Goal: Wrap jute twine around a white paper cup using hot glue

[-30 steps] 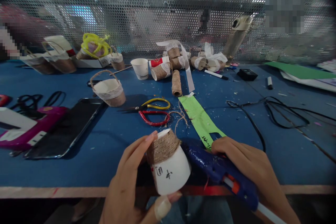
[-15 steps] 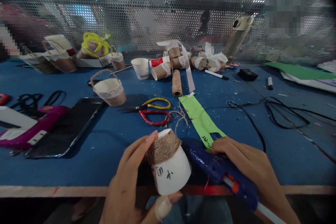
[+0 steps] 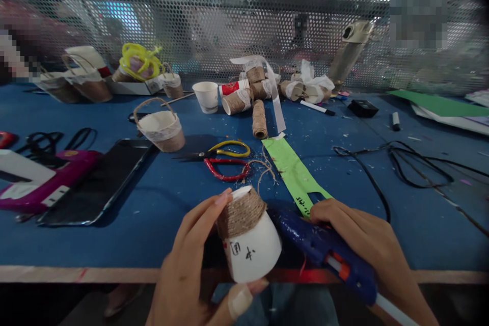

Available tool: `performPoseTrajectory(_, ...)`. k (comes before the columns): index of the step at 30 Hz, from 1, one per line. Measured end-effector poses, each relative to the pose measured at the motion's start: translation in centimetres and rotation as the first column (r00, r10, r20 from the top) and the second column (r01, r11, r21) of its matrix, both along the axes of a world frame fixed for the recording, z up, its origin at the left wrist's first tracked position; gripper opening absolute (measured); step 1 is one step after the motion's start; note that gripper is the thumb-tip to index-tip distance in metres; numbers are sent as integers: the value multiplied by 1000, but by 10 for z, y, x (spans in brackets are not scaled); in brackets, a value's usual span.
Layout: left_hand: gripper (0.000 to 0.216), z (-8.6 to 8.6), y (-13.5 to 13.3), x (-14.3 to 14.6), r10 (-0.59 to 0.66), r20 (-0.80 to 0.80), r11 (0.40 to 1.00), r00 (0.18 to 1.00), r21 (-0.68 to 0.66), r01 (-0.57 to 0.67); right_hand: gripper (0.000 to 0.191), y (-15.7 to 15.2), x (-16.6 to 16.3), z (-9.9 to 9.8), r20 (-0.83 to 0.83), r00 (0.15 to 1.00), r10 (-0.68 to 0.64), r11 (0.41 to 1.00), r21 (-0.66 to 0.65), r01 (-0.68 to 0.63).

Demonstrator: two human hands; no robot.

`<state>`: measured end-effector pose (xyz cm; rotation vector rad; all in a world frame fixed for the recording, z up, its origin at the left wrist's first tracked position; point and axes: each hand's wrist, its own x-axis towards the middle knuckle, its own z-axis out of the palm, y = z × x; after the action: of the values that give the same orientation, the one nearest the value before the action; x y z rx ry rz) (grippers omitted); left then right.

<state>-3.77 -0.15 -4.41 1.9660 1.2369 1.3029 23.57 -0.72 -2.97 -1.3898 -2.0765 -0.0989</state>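
My left hand (image 3: pixel 202 260) grips a white paper cup (image 3: pixel 254 252) by its ends, with fingers at the upper edge and the bandaged thumb below. Brown jute twine (image 3: pixel 241 211) is wound around the cup's upper part, and a loose strand runs from it toward the table. In my right hand (image 3: pixel 355 234) is a blue hot glue gun (image 3: pixel 324 247), its nozzle beside the wound twine; whether they touch I cannot tell. A white glue stick (image 3: pixel 393 310) sticks out of the gun's back. A green paper strip (image 3: pixel 294 170) lies just beyond that hand.
Scissors (image 3: pixel 225 159) with yellow and red handles lie ahead, near a twine spool (image 3: pixel 259 119). A small twine basket (image 3: pixel 162 130) and a phone (image 3: pixel 101 183) are on the left. Several wrapped cups (image 3: pixel 237 101) stand farther back. A black cord (image 3: pixel 367 178) runs across the right.
The view has shifted slightly. Both hands keep their grips, with the cup and glue gun in nearly the same positions.
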Motion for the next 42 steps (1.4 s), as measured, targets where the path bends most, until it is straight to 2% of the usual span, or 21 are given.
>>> performPoseTrajectory(3,77,0,0,-2,-10,-4,1000,1000,-7,10,21,3,4,4,50,998,42,999,11,-43)
performPoseTrajectory(6,82,0,3,-9,-27,-85,999,996,17,28,14,6,10,9,103,988,118,993,-4,-118)
performPoseTrajectory(10,89,1,5,-14,-52,-186,997,981,45,61,11,7,11,12,113,988,106,994,-13,-106)
performPoseTrajectory(17,83,1,2,-7,-15,-69,1000,998,-11,15,14,1,1,7,43,998,46,999,-7,-45)
performPoseTrajectory(23,89,1,5,-13,-57,-148,998,987,10,59,11,5,7,9,103,989,104,995,-18,-102)
performPoseTrajectory(30,79,0,2,-8,-6,-97,1000,995,10,7,3,7,11,11,119,983,138,990,-20,-137)
performPoseTrajectory(42,88,3,3,-14,-54,-135,998,989,8,56,4,6,8,11,107,984,146,989,-21,-144)
